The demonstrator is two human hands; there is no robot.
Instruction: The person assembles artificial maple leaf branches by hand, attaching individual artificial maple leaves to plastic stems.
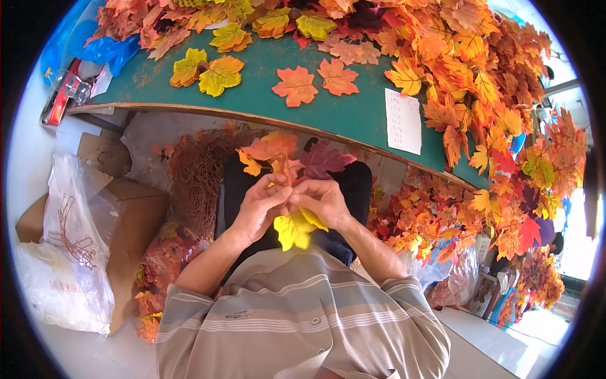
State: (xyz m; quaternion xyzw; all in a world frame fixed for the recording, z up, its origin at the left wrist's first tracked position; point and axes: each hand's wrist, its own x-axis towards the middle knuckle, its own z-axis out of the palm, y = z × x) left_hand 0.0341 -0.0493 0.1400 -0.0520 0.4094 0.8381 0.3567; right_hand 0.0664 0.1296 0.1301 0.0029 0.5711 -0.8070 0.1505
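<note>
Over my lap, my left hand (260,203) and my right hand (320,201) meet with their fingertips pinched together. Between them is a small bunch of artificial maple leaves. An orange leaf (273,146) and a dark purple leaf (325,160) stick up beyond my fingers. A bright yellow leaf (294,231) hangs below them, toward my shirt. Both hands are closed on the bunch; my fingers hide where the leaves join. Past my hands, on the green table (252,66), lie two yellow-green leaves (221,76) and two orange leaves (295,86).
Heaped leaf garlands (454,57) cover the table's right and far side. A paper note (403,120) lies near its front edge. Thin brown stems (202,183) hang below left, by a cardboard box (136,221) and a white plastic bag (66,271). More leaves (435,221) fill the right side.
</note>
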